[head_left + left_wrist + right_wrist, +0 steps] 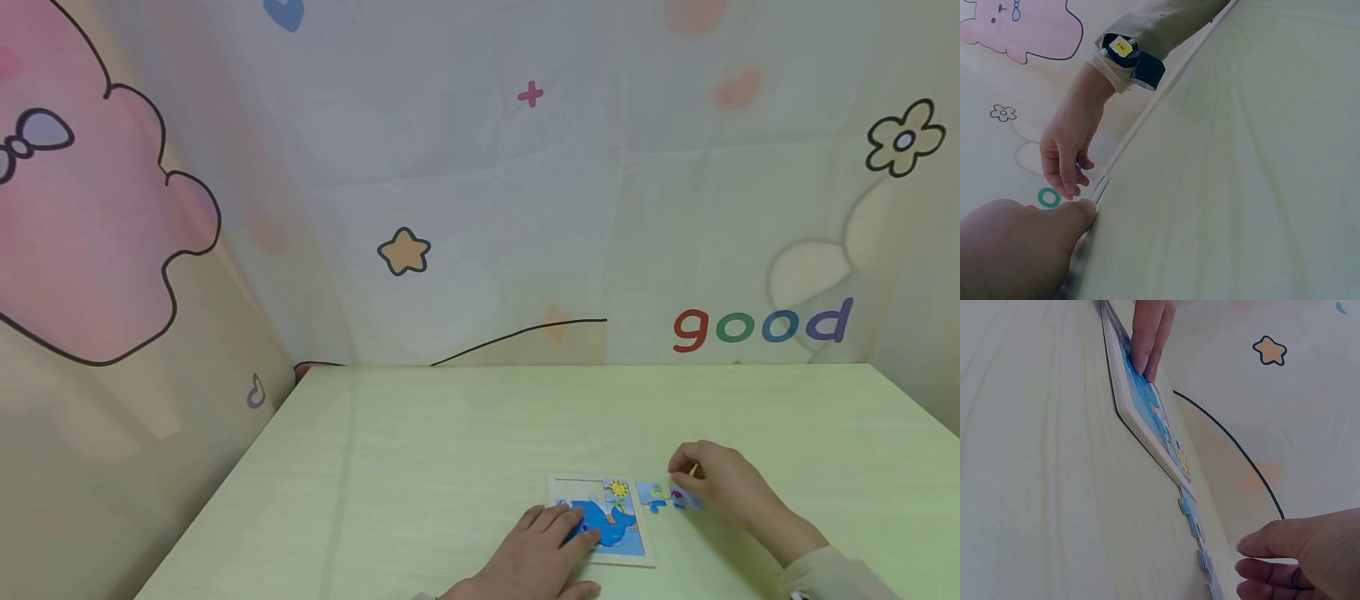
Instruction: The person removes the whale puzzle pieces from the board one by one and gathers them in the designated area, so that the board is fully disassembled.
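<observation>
Because loose pieces [645, 492] appear light and stiff, pinch edges; left hand [536, 546] rests extended on puzzle [617, 527]; right hand [718, 479] hangs loose, empty.

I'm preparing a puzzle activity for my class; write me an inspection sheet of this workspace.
Surface: pale green tabletop with faint streaks.
Job's things: framed puzzle showing a blue whale and a yellow sun, its upper left apparently unfilled; loose pieces lie beside its right edge.
Clutter: nothing seen.
Grippers: left hand rests on the puzzle; right hand is above the loose pieces, whether holding one is unclear. A dark device sits on the right wrist.
Cables: nothing seen.
Surroundings: printed backdrop with a star and flower.
</observation>
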A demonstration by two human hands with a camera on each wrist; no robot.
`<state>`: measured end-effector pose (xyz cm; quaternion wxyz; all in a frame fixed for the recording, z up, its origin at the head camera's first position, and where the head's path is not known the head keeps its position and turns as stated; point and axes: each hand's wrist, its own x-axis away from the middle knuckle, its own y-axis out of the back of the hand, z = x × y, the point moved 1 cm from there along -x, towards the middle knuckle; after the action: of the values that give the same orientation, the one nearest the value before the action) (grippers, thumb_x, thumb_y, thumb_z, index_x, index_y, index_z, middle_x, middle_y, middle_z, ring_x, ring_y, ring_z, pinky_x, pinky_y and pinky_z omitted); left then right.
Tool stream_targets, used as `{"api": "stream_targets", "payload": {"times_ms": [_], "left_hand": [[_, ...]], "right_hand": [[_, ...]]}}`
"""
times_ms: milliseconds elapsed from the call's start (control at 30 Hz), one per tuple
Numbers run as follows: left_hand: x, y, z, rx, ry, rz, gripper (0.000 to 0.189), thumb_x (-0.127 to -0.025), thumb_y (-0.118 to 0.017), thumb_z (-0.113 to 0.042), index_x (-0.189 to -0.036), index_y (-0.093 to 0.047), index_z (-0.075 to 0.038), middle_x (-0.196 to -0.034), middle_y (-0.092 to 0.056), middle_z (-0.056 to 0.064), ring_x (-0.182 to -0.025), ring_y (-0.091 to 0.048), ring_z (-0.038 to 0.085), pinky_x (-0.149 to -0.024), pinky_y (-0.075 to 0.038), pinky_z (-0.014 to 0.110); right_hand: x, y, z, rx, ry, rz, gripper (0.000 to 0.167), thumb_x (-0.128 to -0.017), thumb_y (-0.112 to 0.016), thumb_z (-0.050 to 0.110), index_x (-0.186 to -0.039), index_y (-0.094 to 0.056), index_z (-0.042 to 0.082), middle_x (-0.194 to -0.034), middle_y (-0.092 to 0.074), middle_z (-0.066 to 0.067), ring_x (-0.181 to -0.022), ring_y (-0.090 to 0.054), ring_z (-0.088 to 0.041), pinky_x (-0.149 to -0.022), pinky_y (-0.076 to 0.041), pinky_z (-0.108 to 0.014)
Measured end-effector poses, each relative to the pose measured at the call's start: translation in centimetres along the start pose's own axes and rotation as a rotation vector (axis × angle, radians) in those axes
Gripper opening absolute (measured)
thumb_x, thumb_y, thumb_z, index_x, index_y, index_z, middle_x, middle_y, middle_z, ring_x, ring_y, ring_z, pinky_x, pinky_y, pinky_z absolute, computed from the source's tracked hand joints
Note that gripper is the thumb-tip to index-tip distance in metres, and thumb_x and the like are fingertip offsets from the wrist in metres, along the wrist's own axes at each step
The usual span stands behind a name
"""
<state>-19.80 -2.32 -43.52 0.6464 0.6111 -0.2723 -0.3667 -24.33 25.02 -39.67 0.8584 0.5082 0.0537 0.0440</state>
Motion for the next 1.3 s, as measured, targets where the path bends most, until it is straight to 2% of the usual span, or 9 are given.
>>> {"api": "stream_targets", "payload": {"times_ms": [133, 467, 867, 1033, 1167, 1300], "left_hand": [[-0.1, 0.1, -0.1, 0.006, -0.005, 0.009, 0.057, -0.1, -0.024, -0.057, -0.145, -0.041, -0.025, -0.149, -0.043, 0.0, -0.138, -0.04, 0.017, -0.109, -0.036, 0.036], [-0.3, 0.8, -0.2, -0.006, 0.009, 0.041, 0.056, -0.099, -0.029, -0.058, -0.143, -0.044, -0.026, -0.149, -0.042, 0.001, -0.137, -0.041, 0.018, -0.106, -0.039, 0.036], [-1.1, 1.6, -1.0, -0.127, -0.007, 0.006, 0.059, -0.098, -0.029, -0.06, -0.143, -0.045, -0.025, -0.148, -0.044, 0.0, -0.136, -0.042, 0.016, -0.107, -0.039, 0.034], [-1.5, 1.5, -1.3, -0.178, -0.032, -0.022, 0.058, -0.098, -0.029, -0.06, -0.142, -0.046, -0.025, -0.147, -0.045, 0.0, -0.136, -0.043, 0.015, -0.106, -0.04, 0.033], [-1.6, 1.2, -1.3, -0.184, -0.043, -0.04, 0.058, -0.099, -0.029, -0.06, -0.142, -0.046, -0.025, -0.147, -0.046, 0.001, -0.135, -0.043, 0.016, -0.105, -0.04, 0.033], [-1.6, 0.9, -1.4, -0.158, -0.045, -0.031, 0.059, -0.099, -0.028, -0.06, -0.144, -0.044, -0.025, -0.149, -0.044, 0.001, -0.136, -0.043, 0.016, -0.106, -0.04, 0.033]], "right_hand": [[0.3, 0.0, 0.3, -0.016, -0.001, -0.017, 0.002, -0.087, -0.067, 0.01, -0.089, -0.067, 0.008, -0.081, -0.06, 0.0, -0.075, -0.05, -0.015, -0.066, -0.044, -0.028], [1.4, -0.4, 1.1, -0.075, 0.104, -0.098, 0.007, -0.088, -0.065, 0.009, -0.094, -0.067, 0.006, -0.089, -0.063, 0.0, -0.077, -0.054, -0.012, -0.061, -0.043, -0.02], [2.2, -1.4, 2.5, -0.085, 0.197, -0.127, 0.006, -0.087, -0.068, 0.011, -0.092, -0.067, 0.011, -0.093, -0.064, 0.002, -0.075, -0.054, -0.003, -0.064, -0.045, -0.021], [2.1, -2.0, 3.3, -0.082, 0.222, -0.13, 0.008, -0.086, -0.069, 0.011, -0.093, -0.067, 0.012, -0.093, -0.064, 0.003, -0.078, -0.055, -0.006, -0.066, -0.046, -0.021], [1.9, -2.6, 3.5, -0.07, 0.259, -0.138, 0.009, -0.084, -0.071, 0.011, -0.093, -0.067, 0.014, -0.092, -0.063, 0.005, -0.08, -0.056, -0.009, -0.067, -0.046, -0.023], [1.7, -2.9, 3.6, -0.045, 0.278, -0.152, 0.01, -0.084, -0.07, 0.011, -0.092, -0.068, 0.015, -0.092, -0.062, 0.006, -0.081, -0.057, -0.01, -0.07, -0.048, -0.025]]}}
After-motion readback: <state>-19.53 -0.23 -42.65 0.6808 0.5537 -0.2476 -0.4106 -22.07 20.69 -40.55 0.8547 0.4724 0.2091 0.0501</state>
